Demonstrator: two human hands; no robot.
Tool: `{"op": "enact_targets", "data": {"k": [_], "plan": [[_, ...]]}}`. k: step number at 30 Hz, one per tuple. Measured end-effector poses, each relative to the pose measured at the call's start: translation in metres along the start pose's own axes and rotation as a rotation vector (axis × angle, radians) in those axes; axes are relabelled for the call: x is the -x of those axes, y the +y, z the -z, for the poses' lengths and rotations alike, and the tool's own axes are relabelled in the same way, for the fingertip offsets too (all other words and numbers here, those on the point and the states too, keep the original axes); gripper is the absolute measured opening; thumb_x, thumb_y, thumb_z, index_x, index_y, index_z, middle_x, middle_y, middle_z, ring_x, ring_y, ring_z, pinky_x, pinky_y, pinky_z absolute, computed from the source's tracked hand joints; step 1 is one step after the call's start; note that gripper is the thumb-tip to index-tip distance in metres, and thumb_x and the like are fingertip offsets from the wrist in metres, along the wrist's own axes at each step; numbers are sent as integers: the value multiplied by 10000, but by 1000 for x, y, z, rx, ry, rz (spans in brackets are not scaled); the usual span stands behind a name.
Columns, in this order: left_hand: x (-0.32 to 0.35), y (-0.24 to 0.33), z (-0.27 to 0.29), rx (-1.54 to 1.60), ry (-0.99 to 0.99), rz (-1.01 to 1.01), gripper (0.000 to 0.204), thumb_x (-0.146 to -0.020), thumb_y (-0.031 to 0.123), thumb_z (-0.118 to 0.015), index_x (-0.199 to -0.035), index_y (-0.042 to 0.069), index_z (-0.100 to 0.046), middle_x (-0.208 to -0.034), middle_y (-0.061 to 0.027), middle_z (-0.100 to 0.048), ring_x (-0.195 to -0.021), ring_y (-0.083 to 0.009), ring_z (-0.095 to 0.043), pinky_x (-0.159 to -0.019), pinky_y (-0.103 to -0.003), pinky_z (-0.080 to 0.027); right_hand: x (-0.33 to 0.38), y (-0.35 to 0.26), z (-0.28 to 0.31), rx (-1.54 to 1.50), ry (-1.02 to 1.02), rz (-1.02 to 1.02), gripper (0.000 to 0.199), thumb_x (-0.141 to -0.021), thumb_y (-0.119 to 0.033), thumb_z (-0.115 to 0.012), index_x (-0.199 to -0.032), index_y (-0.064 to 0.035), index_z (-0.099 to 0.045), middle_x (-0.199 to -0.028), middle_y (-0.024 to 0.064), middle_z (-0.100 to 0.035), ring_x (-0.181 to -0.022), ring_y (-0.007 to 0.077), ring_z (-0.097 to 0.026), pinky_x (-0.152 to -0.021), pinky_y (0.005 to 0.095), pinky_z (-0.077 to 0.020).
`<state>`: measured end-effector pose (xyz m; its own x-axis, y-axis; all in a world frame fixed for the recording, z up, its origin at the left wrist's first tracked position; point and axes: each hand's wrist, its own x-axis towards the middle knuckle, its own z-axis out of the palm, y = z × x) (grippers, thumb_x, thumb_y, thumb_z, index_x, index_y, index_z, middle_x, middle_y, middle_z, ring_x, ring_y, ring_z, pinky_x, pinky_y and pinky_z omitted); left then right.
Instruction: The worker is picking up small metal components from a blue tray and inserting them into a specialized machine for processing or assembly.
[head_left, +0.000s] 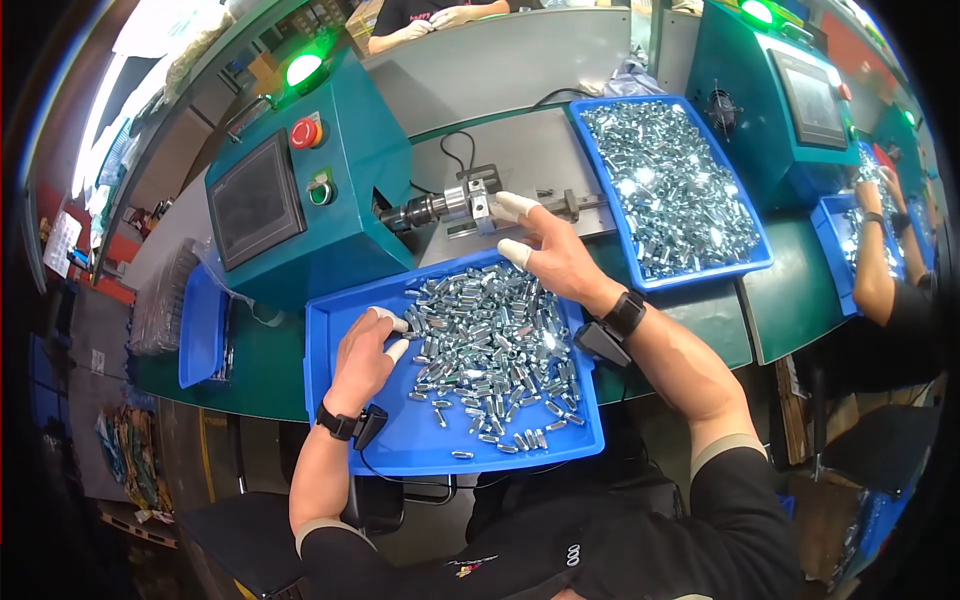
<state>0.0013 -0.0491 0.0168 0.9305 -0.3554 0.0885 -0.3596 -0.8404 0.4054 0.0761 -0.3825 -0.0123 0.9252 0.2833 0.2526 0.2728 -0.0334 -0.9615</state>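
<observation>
My left hand point(365, 357), with white finger cots on, rests over the left part of a blue tray point(450, 465). Its thumb and forefinger are apart, their tips at the edge of a pile of small shiny hexagonal metal fittings point(490, 340). No fitting shows between them. My right hand point(565, 262) is raised above the tray's far right corner. Thumb and forefinger, also in white cots, are spread apart beside the metal fixture block point(481, 206) in front of the machine's chuck point(420, 211). Nothing is visible between these fingers.
The green machine point(340, 180) with a screen and red button stands at left. A second blue tray point(765, 262), heaped with fittings, lies at right. A small blue bin point(203, 330) is far left. Another green machine point(775, 100) and a co-worker's arms point(875, 250) are at right.
</observation>
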Motion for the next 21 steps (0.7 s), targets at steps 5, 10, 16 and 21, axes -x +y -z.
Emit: {"op": "enact_targets", "data": {"k": [5,10,16,21], "plan": [[3,-5,-5,17,40,-31,252,-836,19,-831,-1067,28,-729,-1091,-111,-684,-1017,-353,-665,-850,-425,-531,1,5,0,-23,0,4,705,-1017,-102,-702,-1642,-17,-386,-1591,161,-553,-1419,222,-554,-1140,357,-475],[4,-3,-6,35,80,-11,238,-830,27,-839,-1042,31,-732,-1088,-103,-678,-1003,-345,-659,-827,-426,-530,1,1,-1,-30,5,-20,704,-1017,-111,-710,-1638,-18,-393,-1592,156,-553,-1419,211,-547,-1095,342,-494],[6,-9,-6,8,102,-64,221,-817,40,-843,-1003,34,-724,-1051,-89,-659,-993,-335,-650,-812,-426,-529,1,0,-2,-16,13,-13,699,-1013,-110,-714,-1631,-18,-401,-1584,149,-558,-1419,212,-548,-1088,337,-490],[4,-12,-5,29,91,-66,206,-816,58,-840,-982,35,-718,-1021,-86,-650,-991,-331,-651,-820,-429,-532,-1,9,-1,-39,81,0,688,-1008,-94,-711,-1621,-14,-409,-1534,149,-587,-1400,217,-565,-1099,350,-488]]}}
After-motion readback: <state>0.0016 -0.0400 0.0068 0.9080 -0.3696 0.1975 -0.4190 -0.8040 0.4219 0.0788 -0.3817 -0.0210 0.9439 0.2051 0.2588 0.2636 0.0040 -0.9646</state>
